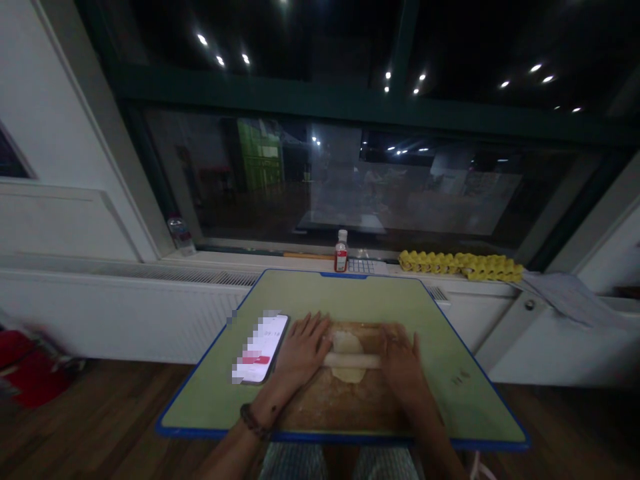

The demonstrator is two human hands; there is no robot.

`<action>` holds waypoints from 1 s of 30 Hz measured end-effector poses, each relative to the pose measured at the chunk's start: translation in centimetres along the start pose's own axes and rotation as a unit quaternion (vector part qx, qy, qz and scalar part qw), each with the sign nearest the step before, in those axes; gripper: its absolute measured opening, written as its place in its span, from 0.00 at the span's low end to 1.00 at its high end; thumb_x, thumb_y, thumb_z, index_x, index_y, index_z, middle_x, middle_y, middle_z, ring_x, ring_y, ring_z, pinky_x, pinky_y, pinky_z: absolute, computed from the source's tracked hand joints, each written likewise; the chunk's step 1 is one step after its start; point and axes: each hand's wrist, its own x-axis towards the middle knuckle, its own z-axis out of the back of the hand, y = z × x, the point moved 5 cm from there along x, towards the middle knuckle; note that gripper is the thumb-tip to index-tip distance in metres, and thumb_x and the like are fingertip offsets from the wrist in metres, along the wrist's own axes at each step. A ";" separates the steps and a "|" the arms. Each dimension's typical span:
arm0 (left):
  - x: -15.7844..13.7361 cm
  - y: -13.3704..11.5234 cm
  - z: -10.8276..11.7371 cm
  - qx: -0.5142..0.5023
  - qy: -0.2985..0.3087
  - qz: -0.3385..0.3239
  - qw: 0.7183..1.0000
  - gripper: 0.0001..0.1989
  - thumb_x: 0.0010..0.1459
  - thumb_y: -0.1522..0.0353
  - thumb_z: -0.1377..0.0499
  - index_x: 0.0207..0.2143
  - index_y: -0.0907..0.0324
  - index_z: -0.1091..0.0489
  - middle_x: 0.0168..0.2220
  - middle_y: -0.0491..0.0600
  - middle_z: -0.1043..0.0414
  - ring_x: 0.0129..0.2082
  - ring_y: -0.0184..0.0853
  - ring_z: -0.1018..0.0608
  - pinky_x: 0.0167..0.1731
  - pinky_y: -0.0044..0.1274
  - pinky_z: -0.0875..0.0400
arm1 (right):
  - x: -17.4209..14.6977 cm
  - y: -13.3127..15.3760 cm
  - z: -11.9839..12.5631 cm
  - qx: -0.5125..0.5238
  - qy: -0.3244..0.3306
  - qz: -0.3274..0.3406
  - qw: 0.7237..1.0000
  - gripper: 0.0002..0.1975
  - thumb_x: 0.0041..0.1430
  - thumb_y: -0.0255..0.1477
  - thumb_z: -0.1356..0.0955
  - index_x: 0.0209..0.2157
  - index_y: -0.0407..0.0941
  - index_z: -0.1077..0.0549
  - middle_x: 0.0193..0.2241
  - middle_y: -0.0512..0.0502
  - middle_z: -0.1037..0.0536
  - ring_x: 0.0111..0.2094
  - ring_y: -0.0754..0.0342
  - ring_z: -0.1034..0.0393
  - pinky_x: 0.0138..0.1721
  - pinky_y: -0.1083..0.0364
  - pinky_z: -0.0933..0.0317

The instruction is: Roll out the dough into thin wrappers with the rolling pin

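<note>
A pale rolling pin (pixel 353 361) lies crosswise over a thin, flattened piece of dough (pixel 349 343). Under the dough is a brown wooden board (pixel 345 407). My left hand (pixel 303 347) holds the pin's left end under its palm, fingers extended forward. On the opposite end, my right hand (pixel 403 357) holds the pin, its fingers slightly blurred. Both ends of the pin are hidden beneath my hands. Dough shows in front of the pin and behind it.
The board sits on a green folding table (pixel 310 293) with a blue edge. A lit phone (pixel 263 350) lies left of my left hand. On the windowsill stand a small red-labelled bottle (pixel 341 252), a yellow egg tray (pixel 460 265) and a clear bottle (pixel 181 233).
</note>
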 end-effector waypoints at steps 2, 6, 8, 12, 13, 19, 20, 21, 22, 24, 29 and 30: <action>0.6 0.0 -0.1 0.012 0.015 0.021 1.000 0.24 0.68 0.59 0.54 0.63 0.55 0.38 0.64 0.51 0.39 0.64 0.45 0.37 0.60 0.40 0.41 | 1.0 0.3 0.4 -0.009 0.014 0.000 1.000 0.26 0.63 0.20 0.46 0.60 0.42 0.33 0.61 0.39 0.34 0.65 0.40 0.48 0.64 0.32 0.60; -0.3 -0.3 0.0 0.016 -0.014 0.032 0.999 0.23 0.68 0.60 0.54 0.62 0.54 0.37 0.63 0.50 0.37 0.64 0.46 0.37 0.60 0.42 0.41 | 0.8 0.4 0.5 -0.013 0.009 0.011 1.000 0.26 0.63 0.18 0.45 0.60 0.41 0.33 0.61 0.38 0.36 0.65 0.39 0.47 0.63 0.31 0.60; -1.6 -0.6 0.1 -0.002 -0.037 0.011 0.999 0.23 0.67 0.60 0.53 0.63 0.52 0.38 0.63 0.48 0.36 0.64 0.44 0.37 0.60 0.41 0.41 | -0.5 0.2 0.3 -0.011 -0.018 0.015 1.000 0.27 0.62 0.18 0.46 0.59 0.41 0.33 0.61 0.38 0.36 0.65 0.41 0.48 0.64 0.32 0.61; -4.5 -1.2 0.5 -0.030 -0.055 -0.026 0.998 0.25 0.67 0.59 0.52 0.65 0.52 0.43 0.64 0.48 0.38 0.64 0.41 0.37 0.62 0.40 0.43 | -4.4 -0.5 -0.6 -0.009 -0.094 0.020 0.995 0.26 0.62 0.18 0.46 0.57 0.43 0.30 0.60 0.41 0.33 0.64 0.44 0.45 0.66 0.34 0.67; -5.2 -1.4 0.6 -0.032 -0.059 -0.031 0.997 0.26 0.67 0.59 0.51 0.65 0.52 0.43 0.64 0.48 0.38 0.64 0.41 0.37 0.62 0.40 0.44 | -5.3 -0.5 -0.9 -0.006 -0.104 0.031 0.994 0.27 0.62 0.19 0.46 0.58 0.44 0.30 0.60 0.41 0.33 0.64 0.45 0.46 0.65 0.33 0.67; -7.8 -2.6 1.3 -0.030 -0.082 -0.039 0.995 0.27 0.67 0.59 0.50 0.66 0.50 0.45 0.66 0.47 0.42 0.65 0.42 0.40 0.64 0.41 0.48 | -7.0 -0.3 -1.3 0.007 -0.086 -0.009 0.996 0.29 0.62 0.20 0.49 0.61 0.44 0.35 0.61 0.39 0.35 0.65 0.45 0.46 0.65 0.33 0.64; -7.8 -2.6 1.3 -0.031 -0.079 -0.039 0.996 0.26 0.67 0.59 0.50 0.66 0.50 0.44 0.66 0.47 0.41 0.65 0.42 0.39 0.63 0.41 0.47 | -6.8 -0.3 -1.2 0.012 -0.081 -0.014 0.997 0.29 0.63 0.21 0.49 0.62 0.43 0.35 0.61 0.38 0.34 0.65 0.45 0.46 0.65 0.34 0.64; -7.7 -2.6 1.3 -0.033 -0.075 -0.040 0.996 0.26 0.67 0.59 0.50 0.65 0.50 0.44 0.65 0.47 0.41 0.64 0.42 0.38 0.63 0.41 0.45 | -6.6 -0.2 -1.1 0.018 -0.077 -0.015 0.997 0.29 0.64 0.22 0.50 0.61 0.43 0.35 0.60 0.38 0.33 0.64 0.45 0.45 0.65 0.34 0.64; -7.5 -2.6 1.3 -0.033 -0.072 -0.042 0.996 0.25 0.67 0.59 0.50 0.65 0.51 0.43 0.65 0.47 0.40 0.64 0.42 0.38 0.62 0.40 0.44 | -6.3 -0.2 -1.1 0.024 -0.073 -0.014 0.997 0.28 0.65 0.22 0.50 0.61 0.43 0.34 0.59 0.37 0.32 0.64 0.45 0.44 0.65 0.33 0.65; -7.3 -2.5 1.3 -0.033 -0.072 -0.048 0.996 0.25 0.67 0.59 0.50 0.64 0.51 0.42 0.65 0.47 0.40 0.63 0.42 0.37 0.62 0.40 0.43 | -6.0 -0.3 -1.2 0.035 -0.070 -0.009 0.997 0.27 0.65 0.24 0.50 0.59 0.43 0.32 0.57 0.37 0.29 0.63 0.45 0.42 0.64 0.33 0.65; -7.7 -2.7 1.5 -0.032 -0.084 -0.054 0.994 0.26 0.66 0.60 0.49 0.65 0.49 0.43 0.65 0.47 0.41 0.64 0.42 0.38 0.62 0.40 0.43 | -6.0 -0.7 -1.9 0.052 -0.096 -0.002 0.994 0.26 0.67 0.26 0.49 0.59 0.45 0.32 0.57 0.38 0.29 0.62 0.44 0.41 0.64 0.32 0.63; -7.8 -2.7 1.5 -0.034 -0.084 -0.053 0.994 0.26 0.66 0.60 0.49 0.65 0.49 0.43 0.65 0.47 0.41 0.64 0.42 0.38 0.62 0.40 0.43 | -6.0 -0.7 -2.0 0.052 -0.102 -0.004 0.993 0.26 0.67 0.27 0.49 0.59 0.44 0.32 0.56 0.38 0.28 0.62 0.44 0.41 0.64 0.32 0.63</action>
